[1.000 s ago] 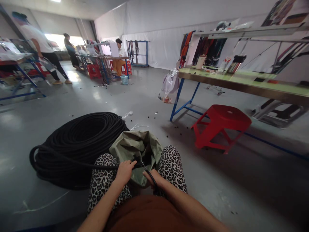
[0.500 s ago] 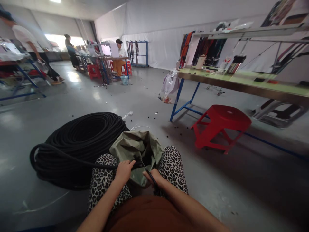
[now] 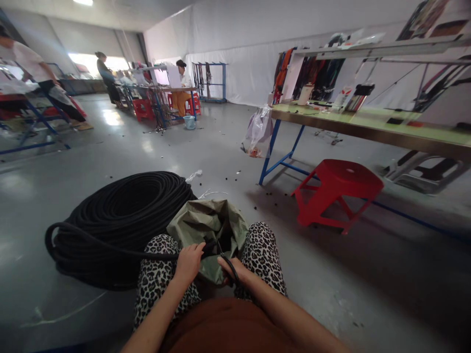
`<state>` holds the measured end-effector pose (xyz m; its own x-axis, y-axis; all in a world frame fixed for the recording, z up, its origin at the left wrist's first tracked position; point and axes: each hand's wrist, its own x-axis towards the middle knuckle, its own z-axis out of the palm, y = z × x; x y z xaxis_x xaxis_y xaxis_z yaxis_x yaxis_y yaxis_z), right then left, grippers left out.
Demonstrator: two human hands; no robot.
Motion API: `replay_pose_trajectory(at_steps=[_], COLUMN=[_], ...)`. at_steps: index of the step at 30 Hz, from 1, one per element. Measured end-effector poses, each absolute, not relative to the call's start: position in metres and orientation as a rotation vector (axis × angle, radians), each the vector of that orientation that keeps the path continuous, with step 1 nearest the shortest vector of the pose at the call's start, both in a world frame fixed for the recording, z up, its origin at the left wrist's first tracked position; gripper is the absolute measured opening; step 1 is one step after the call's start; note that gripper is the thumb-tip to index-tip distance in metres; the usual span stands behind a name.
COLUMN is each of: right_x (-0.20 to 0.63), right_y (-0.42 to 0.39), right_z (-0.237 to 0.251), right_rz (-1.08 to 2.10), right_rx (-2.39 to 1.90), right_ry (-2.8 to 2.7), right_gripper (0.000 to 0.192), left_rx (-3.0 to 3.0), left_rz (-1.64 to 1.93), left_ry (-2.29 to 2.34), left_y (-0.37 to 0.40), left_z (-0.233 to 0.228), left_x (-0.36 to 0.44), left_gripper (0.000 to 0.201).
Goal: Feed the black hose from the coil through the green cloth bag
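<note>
We are losing the tool's blades behind our right hand (image 3: 231, 269), only black handles showing; the hose (image 3: 154, 254) end is vanishing under our left hand (image 3: 188, 262); beyond the grip, the bag (image 3: 206, 225) is hiding its contents; both our forearms are running off the bottom edge.

a big workshop or small factory hall, with a polished grey concrete floor (image 3: 206, 147) and white sheeting for walls (image 3: 250, 59). long blue-framed workbenches stand about: one with a green top (image 3: 371, 122) at 2 o'clock, with straps and cords hung on a rack (image 3: 312, 73) behind it, and others at 10 and 11 o'clock where people (image 3: 105, 76) work. low red plastic stools (image 3: 336, 191) sit by the benches. a large coil of black hose (image 3: 121, 220) lies on the floor at 9 o'clock, and small black offcuts (image 3: 272, 196) are scattered about. a plastic scrap bag (image 3: 259, 127) hangs off the bench end at 1 o'clock.
</note>
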<state>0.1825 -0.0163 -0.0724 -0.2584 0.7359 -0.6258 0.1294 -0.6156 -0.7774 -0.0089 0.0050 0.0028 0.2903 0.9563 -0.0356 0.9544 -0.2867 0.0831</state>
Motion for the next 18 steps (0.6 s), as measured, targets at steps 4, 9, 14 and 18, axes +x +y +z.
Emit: replay_pose_trajectory(at_steps=[4, 9, 14, 18], right_x=[0.183, 0.179, 0.178, 0.178], right_y=[-0.017, -0.016, -0.017, -0.015], right_z=[-0.062, -0.054, -0.054, -0.06], right_rz=[1.933, 1.942, 1.968, 1.952], right_rx=[-1.572, -1.61, -1.583, -1.596], right_ry=[-1.11, -1.094, -1.07, -1.096], right_gripper=[0.047, 0.043, 0.044, 0.042], left_rx=[2.442, 2.459, 2.459, 2.449], left_rz=[0.038, 0.083, 0.074, 0.044], left_ry=[1.828, 1.822, 1.817, 1.795], left_y=[0.005, 0.003, 0.001, 0.001], left_z=[0.003, 0.004, 0.003, 0.002], left_x=[-0.007, -0.006, -0.004, -0.003], left_gripper=[0.037, 0.037, 0.037, 0.038])
